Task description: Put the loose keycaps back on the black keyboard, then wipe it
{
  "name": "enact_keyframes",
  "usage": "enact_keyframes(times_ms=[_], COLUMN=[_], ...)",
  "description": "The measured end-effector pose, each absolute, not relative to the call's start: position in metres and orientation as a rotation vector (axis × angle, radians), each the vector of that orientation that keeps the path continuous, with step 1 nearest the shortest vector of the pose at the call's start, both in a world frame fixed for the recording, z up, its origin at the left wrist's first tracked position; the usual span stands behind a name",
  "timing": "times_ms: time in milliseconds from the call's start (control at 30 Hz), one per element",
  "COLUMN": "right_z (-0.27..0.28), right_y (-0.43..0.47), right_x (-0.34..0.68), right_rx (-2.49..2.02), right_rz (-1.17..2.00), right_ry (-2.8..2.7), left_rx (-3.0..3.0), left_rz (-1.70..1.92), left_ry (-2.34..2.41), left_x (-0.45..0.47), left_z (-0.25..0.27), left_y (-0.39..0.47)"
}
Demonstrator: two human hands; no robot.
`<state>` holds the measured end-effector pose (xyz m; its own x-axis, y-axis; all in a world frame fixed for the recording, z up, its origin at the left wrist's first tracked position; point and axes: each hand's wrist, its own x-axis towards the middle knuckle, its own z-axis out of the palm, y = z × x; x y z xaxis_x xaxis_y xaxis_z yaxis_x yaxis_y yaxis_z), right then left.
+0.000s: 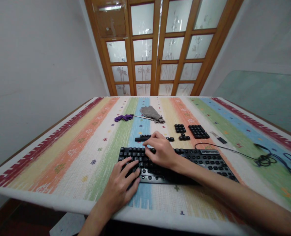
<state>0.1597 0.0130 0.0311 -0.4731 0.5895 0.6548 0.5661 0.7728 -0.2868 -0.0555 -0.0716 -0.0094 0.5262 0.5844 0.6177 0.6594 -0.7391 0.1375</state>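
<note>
A black keyboard (209, 161) lies near the table's front edge. Keycaps cover its upper left part, while the right side and bottom row show bare switches. My left hand (122, 183) rests on its left end, fingers spread over the keys, holding nothing. Over the top row, my right hand (160, 150) has its thumb and forefinger drawn together; whatever is between them is hidden. Behind the keyboard lies a row of loose keycaps with a long space bar (139, 139), partly covered by my right hand. A block of number-pad keycaps (198, 131) sits farther right, beside smaller keycap groups (180, 128).
Farther back lie a grey cloth (152, 113), a purple cloth (124, 118) and a thin stick (143, 117). A small black-ended tool (222, 140) is to the right, near the coiled cable (263, 160). A striped tablecloth (69, 164) covers the table.
</note>
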Motion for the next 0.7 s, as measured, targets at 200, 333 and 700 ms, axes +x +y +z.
enact_keyframes(times_ms=[200, 333, 700], right_z=[0.043, 0.034, 0.027], right_y=[0.088, 0.109, 0.124], right_x=[0.158, 0.149, 0.147], right_rx=[-1.235, -1.275, -1.309], right_rz=[0.243, 0.249, 0.299], right_ry=[-2.372, -2.439, -2.531], left_rx=[-2.647, -2.641, -2.621], left_rz=[-0.979, -0.964, -1.046], left_ry=[-1.081, -1.106, -1.137], left_x=[-0.055, -0.055, -0.055], left_z=[-0.009, -0.011, -0.015], left_y=[-0.074, -0.076, -0.077])
